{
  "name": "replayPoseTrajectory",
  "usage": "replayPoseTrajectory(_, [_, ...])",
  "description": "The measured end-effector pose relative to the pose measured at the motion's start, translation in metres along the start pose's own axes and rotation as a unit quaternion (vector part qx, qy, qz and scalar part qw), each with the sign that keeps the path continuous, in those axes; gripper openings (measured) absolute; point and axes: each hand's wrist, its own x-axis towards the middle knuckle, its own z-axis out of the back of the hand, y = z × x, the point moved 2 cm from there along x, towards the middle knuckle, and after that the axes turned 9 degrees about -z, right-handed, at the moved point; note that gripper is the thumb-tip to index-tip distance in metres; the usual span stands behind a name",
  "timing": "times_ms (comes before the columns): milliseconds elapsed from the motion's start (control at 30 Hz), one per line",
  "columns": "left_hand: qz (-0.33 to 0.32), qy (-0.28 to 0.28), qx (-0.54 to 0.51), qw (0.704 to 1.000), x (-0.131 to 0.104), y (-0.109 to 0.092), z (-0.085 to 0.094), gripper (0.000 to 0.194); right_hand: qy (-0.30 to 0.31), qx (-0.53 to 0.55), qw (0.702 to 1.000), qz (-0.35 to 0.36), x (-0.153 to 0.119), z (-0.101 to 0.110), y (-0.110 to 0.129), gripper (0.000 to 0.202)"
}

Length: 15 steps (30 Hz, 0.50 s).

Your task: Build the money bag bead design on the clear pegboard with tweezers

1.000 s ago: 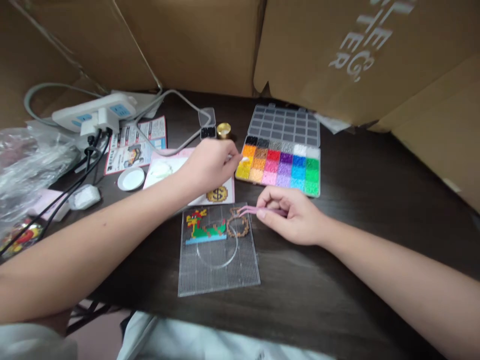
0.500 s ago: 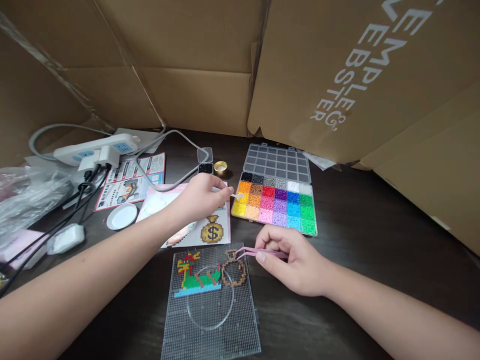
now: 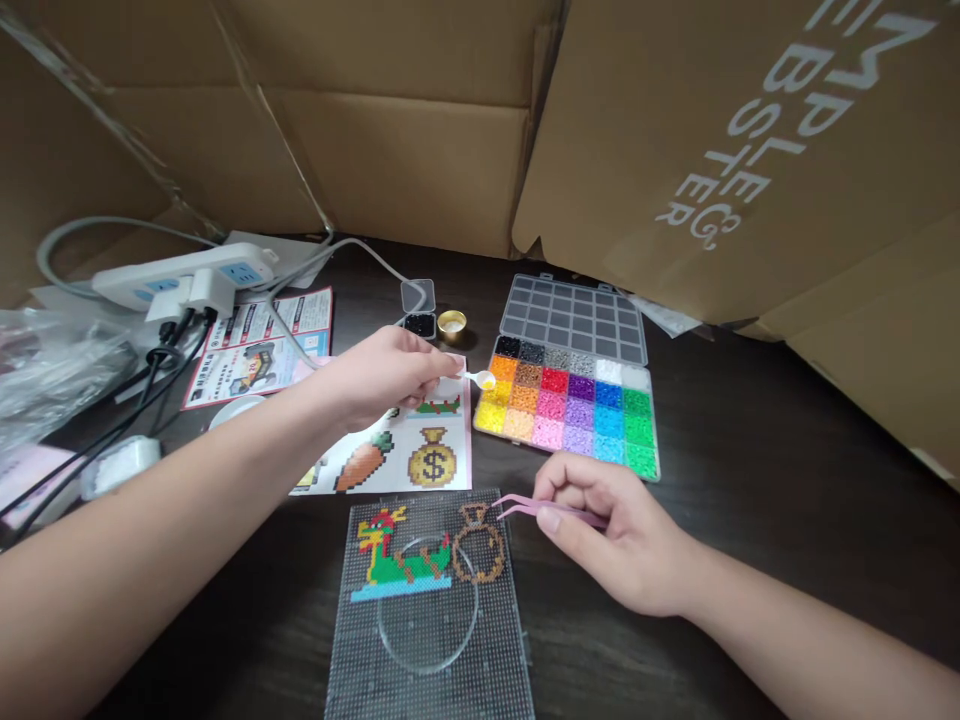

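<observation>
Looks to me like the bead-scooping step. Left hand (image 3: 386, 375) has a white spoon (image 3: 480, 378) pinched by the handle, a few yellow-orange beads (image 3: 488, 383) in the bowl, right by the left side of the bead organizer (image 3: 574, 322), which sits open toward the far edge of the counter (image 3: 615, 660). Right hand (image 3: 615, 535) is curled around pink tweezers (image 3: 534, 506); tips parted, nothing visible between them, over by the far right corner of the clear pegboard (image 3: 360, 660). Hands are well apart. The pegboard's on the person's side of the counter, with a dragon boat (image 3: 409, 568) and, just beside it, a brown bead outline (image 3: 480, 580) of a pouch, mostly unfilled. Pattern sheet (image 3: 399, 475) with a printed dollar bag (image 3: 433, 462) lies left of the organizer. IMO the next move calls for keeping that spoon level and not nudging the outline.
</observation>
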Motion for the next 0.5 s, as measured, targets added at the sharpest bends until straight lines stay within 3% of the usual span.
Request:
replayPoseTrajectory(133, [0.020,-0.008,-0.049,0.999,-0.015,0.004,0.014,0.028,-0.038,-0.010,0.999,0.000,-0.006,0.000,0.009,0.016])
replayPoseTrajectory(300, [0.032,-0.015,-0.049,0.998,-0.036,0.019,0.032,0.036,-0.208,-0.129,0.969,-0.036,0.010,0.006,0.047,0.013])
replayPoseTrajectory(500, [0.020,-0.026,-0.044,0.998,-0.055,0.043,0.043,0.041,-0.176,-0.419,0.889,-0.054,0.079,0.006,0.074,0.015])
